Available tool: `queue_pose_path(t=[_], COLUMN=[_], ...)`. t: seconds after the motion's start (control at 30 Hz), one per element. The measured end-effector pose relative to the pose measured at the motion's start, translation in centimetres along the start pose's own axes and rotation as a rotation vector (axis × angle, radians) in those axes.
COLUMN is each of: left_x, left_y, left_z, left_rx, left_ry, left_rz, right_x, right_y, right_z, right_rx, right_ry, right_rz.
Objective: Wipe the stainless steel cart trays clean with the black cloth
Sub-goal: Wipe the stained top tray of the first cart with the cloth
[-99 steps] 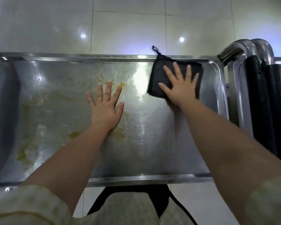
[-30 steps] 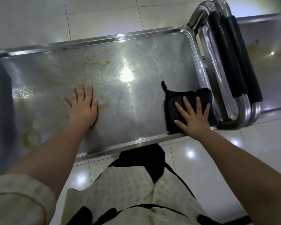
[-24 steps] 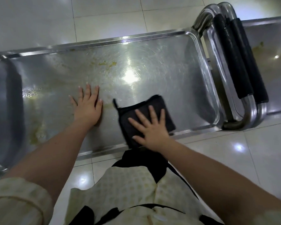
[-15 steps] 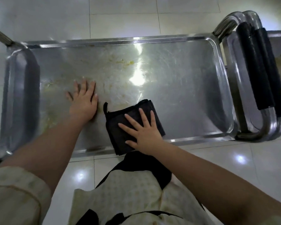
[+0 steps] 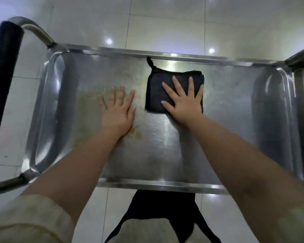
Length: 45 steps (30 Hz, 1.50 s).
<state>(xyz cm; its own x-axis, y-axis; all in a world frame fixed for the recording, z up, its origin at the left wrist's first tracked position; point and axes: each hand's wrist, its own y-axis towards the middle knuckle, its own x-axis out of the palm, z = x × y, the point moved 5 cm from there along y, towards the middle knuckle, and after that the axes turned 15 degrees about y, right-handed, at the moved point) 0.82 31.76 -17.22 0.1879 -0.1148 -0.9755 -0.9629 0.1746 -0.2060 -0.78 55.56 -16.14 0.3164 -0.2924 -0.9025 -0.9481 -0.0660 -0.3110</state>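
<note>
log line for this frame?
phase: wiping tray | right hand: flat on black cloth, near far rim | left hand: flat on bare steel | yellowish residue: around left hand

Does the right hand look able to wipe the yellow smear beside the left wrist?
Likely yes: the right hand presses the black cloth flat nearby, with only bare tray between it and the smear; the left hand borders it.

right grip flat on black cloth | left grip flat on tray
</note>
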Motion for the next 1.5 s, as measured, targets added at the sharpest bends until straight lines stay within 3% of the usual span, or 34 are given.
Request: queue_pose_path(t=[0.13, 0.23, 0.5, 0.6, 0.77, 0.87, 1.0, 1.13, 1.33, 1.4, 1.5], left_x=[0.3, 0.2, 0.1, -0.1, -0.1, 0.0, 0.2, 0.3, 0.3, 0.4, 0.4], left_y=[0.0, 0.0, 0.2, 0.1, 0.1, 0.2, 0.2, 0.4, 0.4, 0.4, 0.5], left_z=[-0.4, -0.4, -0.3, -0.2, 0.1, 0.0, -0.1, 0.0, 0.0, 0.0, -0.1], left_rx=[-0.002, -0.005, -0.012, -0.010, -0.016, -0.005, -0.011, -0.027, -0.023, -0.021, -0.030], left_ry=[0.004, 0.010, 0.014, 0.002, 0.005, 0.013, 0.017, 0.035, 0.019, 0.020, 0.016], left_rz=[0.000, 0.000, -0.046, -0.051, -0.049, -0.023, -0.028, -0.043, -0.027, -0.021, 0.001], right_x=[-2.5, -2.3, 5.4, 6.5, 2.6, -0.9, -2.2, 0.2, 6.0, 6.5, 4.9], right_y=[5.7, 4.5, -16.2, -19.8, -7.9, 1.7, 6.1, -0.3, -18.1, -19.2, -13.5], right_z=[0.2, -0.1, -0.8, -1.0, 0.2, -0.1, -0.7, -0.7, -1.2, -0.9, -1.3], right_rx=[0.079, 0.056, -0.101, -0.115, -0.049, 0.047, -0.034, -0.149, -0.348, -0.379, -0.409], right_ry=[0.018, 0.048, 0.047, 0.027, 0.033, 0.010, -0.042, -0.071, -0.018, -0.025, -0.028], right_rz=[-0.067, -0.098, -0.120, -0.150, -0.034, -0.049, -0.118, -0.114, -0.190, -0.213, -0.133])
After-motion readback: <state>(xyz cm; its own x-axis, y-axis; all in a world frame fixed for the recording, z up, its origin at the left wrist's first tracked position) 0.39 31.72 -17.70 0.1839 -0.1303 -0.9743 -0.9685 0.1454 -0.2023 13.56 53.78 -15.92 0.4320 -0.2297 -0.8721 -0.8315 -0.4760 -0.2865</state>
